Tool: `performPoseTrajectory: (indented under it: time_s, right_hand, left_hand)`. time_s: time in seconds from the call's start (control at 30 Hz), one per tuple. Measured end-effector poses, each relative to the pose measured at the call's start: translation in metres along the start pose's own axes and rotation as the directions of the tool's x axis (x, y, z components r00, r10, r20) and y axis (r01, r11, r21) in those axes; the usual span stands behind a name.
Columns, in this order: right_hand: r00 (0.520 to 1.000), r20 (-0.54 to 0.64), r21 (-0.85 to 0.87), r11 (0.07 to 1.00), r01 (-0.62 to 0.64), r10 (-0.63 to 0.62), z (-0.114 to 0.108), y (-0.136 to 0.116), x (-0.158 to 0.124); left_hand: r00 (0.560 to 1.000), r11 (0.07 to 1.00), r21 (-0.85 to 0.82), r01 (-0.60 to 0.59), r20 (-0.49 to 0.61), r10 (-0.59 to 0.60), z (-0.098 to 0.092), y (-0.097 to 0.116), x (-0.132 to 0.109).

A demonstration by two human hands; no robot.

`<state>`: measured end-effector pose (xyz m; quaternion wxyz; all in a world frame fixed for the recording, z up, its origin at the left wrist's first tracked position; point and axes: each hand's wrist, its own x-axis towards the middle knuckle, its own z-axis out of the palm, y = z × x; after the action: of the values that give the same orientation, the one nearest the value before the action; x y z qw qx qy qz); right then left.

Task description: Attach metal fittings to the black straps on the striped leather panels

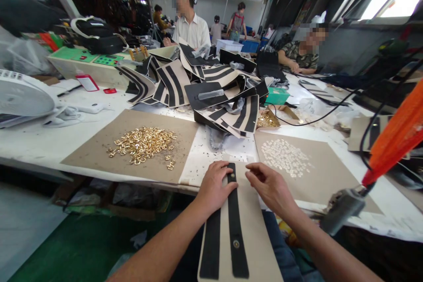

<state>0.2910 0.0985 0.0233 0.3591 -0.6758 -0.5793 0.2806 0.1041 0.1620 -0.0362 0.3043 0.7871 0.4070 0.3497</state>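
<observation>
At the table's [194, 168] near edge, we are gripping the black strip [235, 216], long axis toward us, with the nearer left hand [216, 183], and half-curling the right hand [269, 183], contents indeterminable, rightward of it.

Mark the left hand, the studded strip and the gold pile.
Left hand [214, 186], head view: back of the hand.
Studded strip [235, 217], head view: middle of its length.
Gold pile [144, 142], head view: middle of the heap.
</observation>
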Motion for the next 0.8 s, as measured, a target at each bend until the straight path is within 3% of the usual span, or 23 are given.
performPoseTrajectory:
  time_s: [0.07, 0.17, 0.27, 0.33, 0.4, 0.53, 0.57, 0.67, 0.73, 0.8]
  right_hand:
    - [0.97, -0.245, 0.023, 1.0, 0.006, 0.0, -0.019, 0.007, -0.036]
    - [0.793, -0.605, -0.006, 0.996, -0.092, 0.07, -0.052, 0.031, -0.087]
    - [0.605, -0.774, 0.034, 0.967, -0.253, 0.186, -0.079, 0.063, -0.116]
    - [0.539, -0.811, 0.047, 0.943, -0.33, 0.229, -0.092, 0.086, -0.121]
    - [0.546, -0.796, 0.016, 0.912, -0.41, 0.259, -0.1, 0.106, -0.117]
    - [0.683, -0.64, -0.1, 0.843, -0.528, 0.352, -0.103, 0.124, -0.102]
    - [0.695, -0.61, -0.098, 0.834, -0.543, 0.381, -0.102, 0.123, -0.098]
    - [0.674, -0.562, 0.039, 0.829, -0.558, 0.48, -0.095, 0.106, -0.087]
    - [0.723, -0.507, 0.188, 0.879, -0.438, 0.469, -0.086, 0.081, -0.076]
    - [0.826, -0.455, 0.356, 0.918, -0.174, 0.333, -0.072, 0.049, -0.057]
  left_hand:
    - [1.0, 1.0, 0.0, -0.003, 0.004, 0.003, 0.0, 0.001, 0.001]
    - [1.0, 1.0, 0.012, -0.018, 0.012, 0.018, 0.0, 0.0, 0.003]
    - [0.999, 0.999, 0.037, -0.037, 0.021, 0.036, 0.001, -0.004, 0.006]
    - [0.998, 0.997, 0.047, -0.057, 0.03, 0.056, 0.001, -0.007, 0.008]
    - [0.997, 0.996, 0.053, -0.067, 0.037, 0.065, 0.001, -0.008, 0.01]
    - [0.997, 0.997, 0.068, -0.046, 0.058, 0.042, -0.001, -0.005, 0.009]
    - [0.997, 0.997, 0.069, -0.038, 0.062, 0.034, -0.001, -0.003, 0.008]
    - [0.998, 0.998, 0.062, -0.022, 0.061, 0.018, -0.002, 0.001, 0.006]
    - [0.998, 0.998, 0.056, -0.021, 0.057, 0.017, -0.002, 0.002, 0.005]
    - [0.998, 0.998, 0.054, -0.015, 0.061, 0.012, -0.002, 0.002, 0.004]
